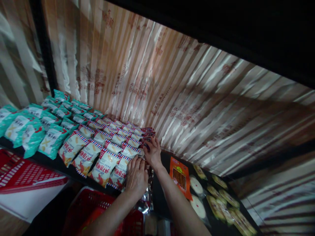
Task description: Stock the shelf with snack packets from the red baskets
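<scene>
Our left hand [136, 177] lies beside snack bags [105, 165], fingers [134, 163] extended; our right hand [153, 154] curls at maroon packets [147, 133], both grips unclear.

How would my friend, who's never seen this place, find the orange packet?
Start at the black shelf below the big striped sheet. Look right of the right hand, just left of two white round things. The orange packet is the shelf's only bright orange one, with something brown showing in its middle.
</scene>
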Tool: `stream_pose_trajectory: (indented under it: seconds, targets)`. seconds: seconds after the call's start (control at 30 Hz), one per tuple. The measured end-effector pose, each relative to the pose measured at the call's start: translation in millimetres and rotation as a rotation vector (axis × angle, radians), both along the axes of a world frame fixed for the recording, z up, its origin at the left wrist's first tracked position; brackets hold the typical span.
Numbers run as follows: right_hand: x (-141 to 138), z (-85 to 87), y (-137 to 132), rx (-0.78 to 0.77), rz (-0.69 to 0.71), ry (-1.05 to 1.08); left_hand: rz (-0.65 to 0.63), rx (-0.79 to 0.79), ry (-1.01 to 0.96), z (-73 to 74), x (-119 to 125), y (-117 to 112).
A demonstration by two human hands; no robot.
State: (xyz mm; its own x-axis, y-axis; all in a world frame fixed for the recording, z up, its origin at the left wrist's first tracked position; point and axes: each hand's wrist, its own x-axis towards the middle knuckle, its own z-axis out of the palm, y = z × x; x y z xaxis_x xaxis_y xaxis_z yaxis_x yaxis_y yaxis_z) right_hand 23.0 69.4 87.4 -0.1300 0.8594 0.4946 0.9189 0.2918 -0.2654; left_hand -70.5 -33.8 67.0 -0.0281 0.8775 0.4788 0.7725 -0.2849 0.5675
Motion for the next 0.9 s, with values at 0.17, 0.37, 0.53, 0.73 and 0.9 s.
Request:
stream_pose_trajectory:
  seconds: [0.17, 0.37, 0.53, 0.73, 0.9]
  targets:
    - [7.2, 1.8, -28.3, 0.138, 0.035, 0.183, 0.005, 0.039, 0.038, -3.3, -1.1, -13.4]
    - [10.9, -1.9, -97.3, 0.143, 0.019, 0.344, -0.038, 0.106, 0.012, -9.5, -2.8, -41.8]
    - [7.1, -23.6, -173.0, 0.127, 0.017, 0.531, -0.143, 0.168, -0.062, -24.7, -14.3, -93.1]
    - [-14.4, -70.6, -261.9, -0.121, -0.011, 0.58, -0.263, 0.014, -0.128, -76.2, -43.9, -167.8]
    - [-48.0, -115.3, -295.3, -0.535, 0.002, 0.492, -0.123, -0.652, -0.395, -116.3, -67.0, -192.5]
